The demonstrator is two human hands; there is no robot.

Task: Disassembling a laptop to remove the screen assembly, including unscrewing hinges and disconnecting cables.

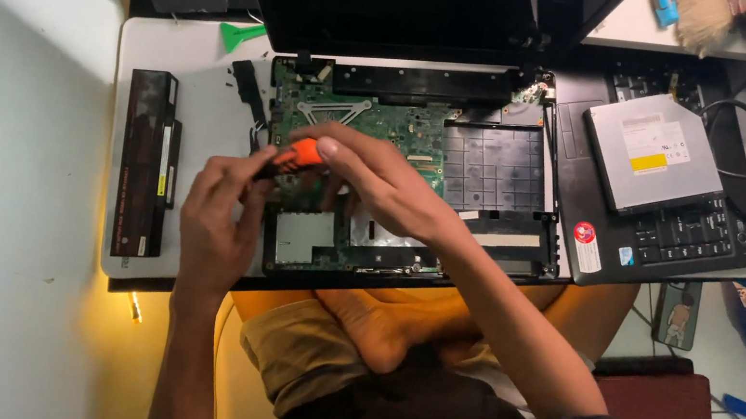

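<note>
An opened laptop base (495,173) lies on a white board, its green circuit board (404,126) exposed. My right hand (378,176) reaches across it and grips the orange handle of a screwdriver (303,153), held over the left part of the circuit board. My left hand (219,212) pinches the dark lower part of the same tool beside the laptop's left edge. The tool's tip is hidden behind my fingers.
A black battery pack (144,163) lies at the left of the white board (208,70). A silver optical drive (653,152) rests on a removed keyboard panel (680,238) at right. A green pry tool (242,34) sits near the back. My crossed legs are below.
</note>
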